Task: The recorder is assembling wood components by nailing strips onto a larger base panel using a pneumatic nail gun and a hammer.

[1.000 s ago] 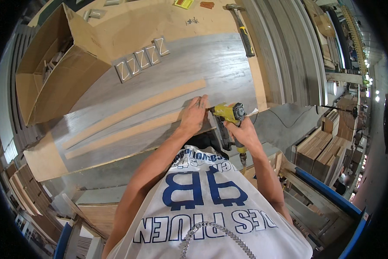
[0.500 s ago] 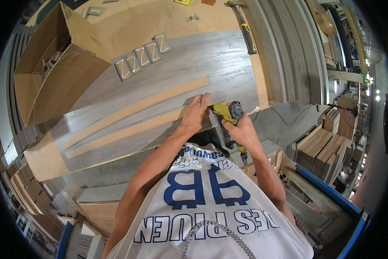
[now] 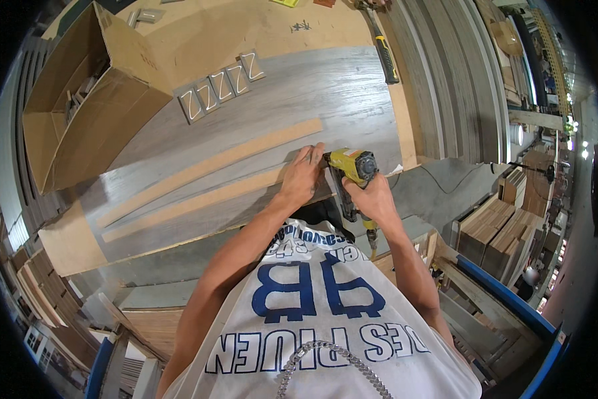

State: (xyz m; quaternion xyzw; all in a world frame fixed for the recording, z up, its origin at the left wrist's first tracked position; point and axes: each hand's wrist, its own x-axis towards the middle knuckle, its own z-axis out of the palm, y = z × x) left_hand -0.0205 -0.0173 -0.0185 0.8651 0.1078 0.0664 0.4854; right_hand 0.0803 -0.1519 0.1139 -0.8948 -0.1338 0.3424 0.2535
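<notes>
My right hand [image 3: 373,198] is wrapped around the handle of a yellow and black nail gun [image 3: 352,163]. The gun's nose is close beside the fingertips of my left hand [image 3: 301,178]. That hand is closed over the right end of the nearer tan wooden strip [image 3: 199,203], and the end itself is hidden under its fingers. Both the strip and a second tan strip [image 3: 245,146] just beyond it lie along a grey wood-grain panel [image 3: 352,93]. Whether the gun's tip touches the strip, I cannot tell.
An open cardboard box [image 3: 113,106] stands at left on the bench. Several flat rectangular pieces with white marks [image 3: 220,88] form a row behind the strips. A hammer [image 3: 382,53], loose nails [image 3: 301,26] and stacked grey boards [image 3: 445,80] are farther back and right.
The nail gun has tipped slightly, its nose rising a little and its lower hose end swinging left. My left hand has stayed in place on the strip.
</notes>
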